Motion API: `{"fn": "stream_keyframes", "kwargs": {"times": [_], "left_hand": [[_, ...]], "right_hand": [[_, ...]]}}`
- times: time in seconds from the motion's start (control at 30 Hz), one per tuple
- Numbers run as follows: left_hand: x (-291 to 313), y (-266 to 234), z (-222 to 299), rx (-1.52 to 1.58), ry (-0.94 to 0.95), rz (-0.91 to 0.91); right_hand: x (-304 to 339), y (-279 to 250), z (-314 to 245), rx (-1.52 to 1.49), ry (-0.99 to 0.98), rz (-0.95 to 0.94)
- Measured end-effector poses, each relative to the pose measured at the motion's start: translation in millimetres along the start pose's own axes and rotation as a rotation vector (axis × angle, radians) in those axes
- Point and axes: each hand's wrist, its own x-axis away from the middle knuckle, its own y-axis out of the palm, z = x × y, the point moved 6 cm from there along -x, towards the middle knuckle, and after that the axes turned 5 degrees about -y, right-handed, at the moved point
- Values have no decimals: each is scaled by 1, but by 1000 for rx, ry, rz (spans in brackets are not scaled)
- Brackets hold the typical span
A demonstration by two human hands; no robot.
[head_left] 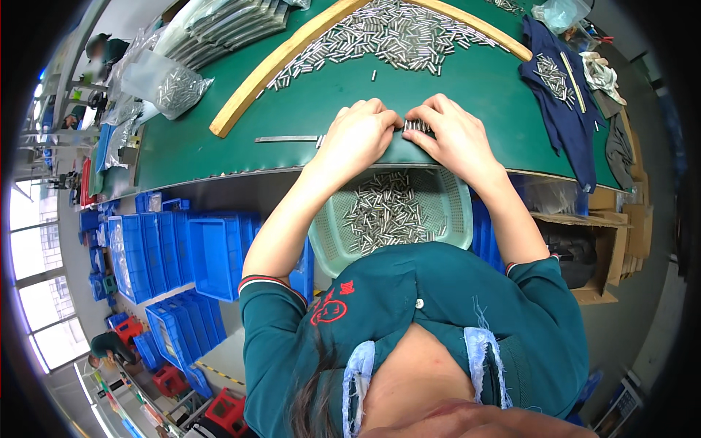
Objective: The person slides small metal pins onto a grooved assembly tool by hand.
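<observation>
Close to the table's front edge, my two hands are side by side over a short row of small metal pins (417, 126). My right hand (456, 137) is closed on the row, its thumb on the near side and its fingers on the far side. Just left of the row, my left hand (358, 133) has its fingers curled and pressed together; what lies under them is hidden. A thin flat metal strip (286, 139) sticks out from beneath my left hand, with a few pins by its visible end. Below my hands, a light green basket (321, 237) holds many loose pins.
On the green table (241, 157), wooden bars (252, 87) border a large pin pile (387, 36). Plastic bags of pins (175, 91) lie left; a dark blue cloth (548, 109) with more pins lies right. Blue bins (212, 255) stand below left, a cardboard box (602, 270) below right.
</observation>
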Motion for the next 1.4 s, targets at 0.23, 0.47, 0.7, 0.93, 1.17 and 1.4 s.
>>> {"fn": "stream_keyframes", "kwargs": {"times": [0.23, 0.47, 0.7, 0.93, 1.17, 1.4], "left_hand": [[24, -18, -20, 14, -17, 52], [34, -18, -15, 63, 42, 58], [27, -7, -19, 35, 103, 35], [25, -6, -11, 25, 106, 29], [10, -20, -27, 8, 98, 76], [-38, -24, -101, -94, -134, 278]], "right_hand": [[-2, 4, -10, -81, -80, -105], [1, -4, -17, -197, -54, -50], [5, 8, -16, -188, 2, -205], [6, 9, -19, -160, -30, -86], [5, 3, -6, -259, 51, -99], [-11, -9, 19, -181, 94, -65]]}}
